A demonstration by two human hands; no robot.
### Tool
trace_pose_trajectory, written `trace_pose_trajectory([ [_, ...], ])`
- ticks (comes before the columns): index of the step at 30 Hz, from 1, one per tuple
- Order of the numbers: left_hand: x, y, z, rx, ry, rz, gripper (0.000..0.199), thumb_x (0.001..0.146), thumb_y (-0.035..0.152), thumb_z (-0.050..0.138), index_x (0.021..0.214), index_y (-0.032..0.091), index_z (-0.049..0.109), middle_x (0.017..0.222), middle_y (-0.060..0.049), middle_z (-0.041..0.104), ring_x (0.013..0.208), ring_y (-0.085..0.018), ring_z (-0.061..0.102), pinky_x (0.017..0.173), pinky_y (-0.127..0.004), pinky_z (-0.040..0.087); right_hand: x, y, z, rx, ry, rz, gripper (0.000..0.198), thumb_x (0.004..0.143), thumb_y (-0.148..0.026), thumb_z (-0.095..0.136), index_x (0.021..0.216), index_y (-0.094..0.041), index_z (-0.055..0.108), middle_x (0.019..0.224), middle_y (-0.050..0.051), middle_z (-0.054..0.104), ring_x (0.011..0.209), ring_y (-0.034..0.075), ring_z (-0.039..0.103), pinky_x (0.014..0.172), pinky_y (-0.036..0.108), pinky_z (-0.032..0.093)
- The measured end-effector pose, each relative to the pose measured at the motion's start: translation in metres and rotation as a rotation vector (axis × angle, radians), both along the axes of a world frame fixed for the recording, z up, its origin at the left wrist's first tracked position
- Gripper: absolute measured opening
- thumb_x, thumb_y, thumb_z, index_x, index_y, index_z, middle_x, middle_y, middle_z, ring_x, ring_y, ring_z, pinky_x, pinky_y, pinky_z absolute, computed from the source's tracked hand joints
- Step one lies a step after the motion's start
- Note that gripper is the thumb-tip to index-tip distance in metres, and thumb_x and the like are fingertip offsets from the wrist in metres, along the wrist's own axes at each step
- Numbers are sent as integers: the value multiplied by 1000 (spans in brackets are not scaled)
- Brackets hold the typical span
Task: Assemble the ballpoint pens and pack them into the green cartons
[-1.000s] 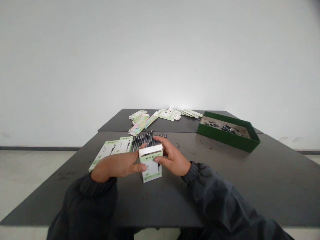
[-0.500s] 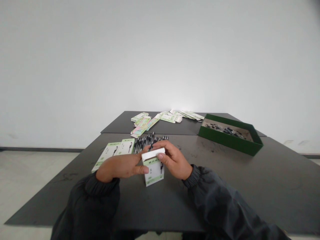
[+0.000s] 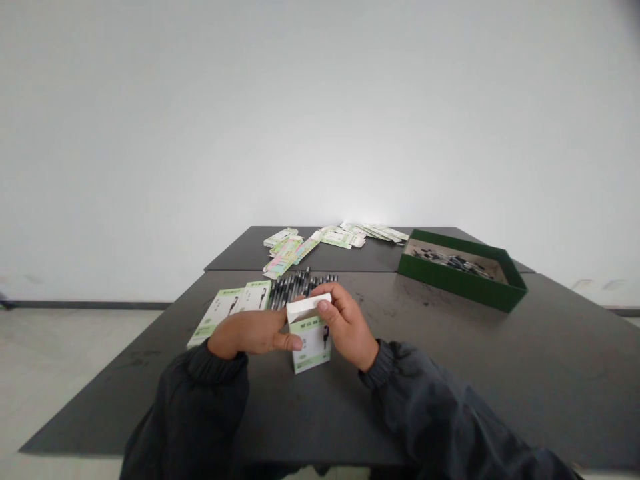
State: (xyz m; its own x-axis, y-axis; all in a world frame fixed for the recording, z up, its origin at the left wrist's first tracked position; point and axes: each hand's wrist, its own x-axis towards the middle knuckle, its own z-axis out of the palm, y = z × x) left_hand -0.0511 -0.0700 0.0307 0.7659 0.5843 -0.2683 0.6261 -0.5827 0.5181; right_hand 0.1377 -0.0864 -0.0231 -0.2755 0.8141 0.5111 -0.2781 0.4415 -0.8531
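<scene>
A white and green pen box (image 3: 311,343) stands tilted between my hands, its white top flap (image 3: 306,308) partly raised. My left hand (image 3: 255,333) grips the box from the left, thumb across the front and the other fingers hidden behind it. On the flap's right end, my right hand (image 3: 350,327) pinches with thumb and fingers. Just behind the box lies a row of black pens (image 3: 294,288), partly covered by my hands.
Two similar boxes (image 3: 217,310) lie flat at the left. Flattened cartons (image 3: 287,253) and more cartons (image 3: 380,232) are spread along the far side of the dark table (image 3: 450,373). A green tray (image 3: 460,283) holding many loose pens stands at the right.
My right hand has shifted slightly along the flap, which stands a little more open above the box front. The view has moved slightly; both hands stay on the box.
</scene>
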Motion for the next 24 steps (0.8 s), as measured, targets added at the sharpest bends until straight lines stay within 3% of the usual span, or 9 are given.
trace_pose_trajectory([
  [6,-5,-1,-5,39,71,18,51,85,60,33,100,18,59,98,-5,67,88,-21,60,77,-26,44,6,-1,-1,58,-65,50,35,88,-42,46,114,-21,39,103,7,59,86,16,58,71,29,47],
  [11,-9,0,-8,36,63,9,59,85,62,31,118,17,50,110,-8,63,94,-23,59,82,-29,43,7,0,-3,90,-50,49,39,89,-48,38,116,-19,38,107,10,57,94,18,56,77,32,47],
  [15,-8,-2,-4,36,67,22,70,86,62,29,137,15,27,123,-12,57,104,-25,56,89,-31,40,13,10,-3,75,20,-51,40,90,-50,32,114,-19,40,106,11,55,95,19,57,79,35,46],
  [19,-9,-6,-3,57,131,61,80,86,62,28,142,9,8,132,-18,47,115,-27,48,93,-33,37,35,39,0,2,45,-215,36,89,-48,36,111,-20,40,100,9,57,87,17,59,74,34,48],
  [24,-14,-4,-10,128,192,142,84,85,62,31,142,6,4,133,-21,44,118,-30,44,93,-37,35,55,70,-9,-120,-97,-391,32,86,-44,44,104,-18,43,88,5,57,73,16,60,64,31,48],
])
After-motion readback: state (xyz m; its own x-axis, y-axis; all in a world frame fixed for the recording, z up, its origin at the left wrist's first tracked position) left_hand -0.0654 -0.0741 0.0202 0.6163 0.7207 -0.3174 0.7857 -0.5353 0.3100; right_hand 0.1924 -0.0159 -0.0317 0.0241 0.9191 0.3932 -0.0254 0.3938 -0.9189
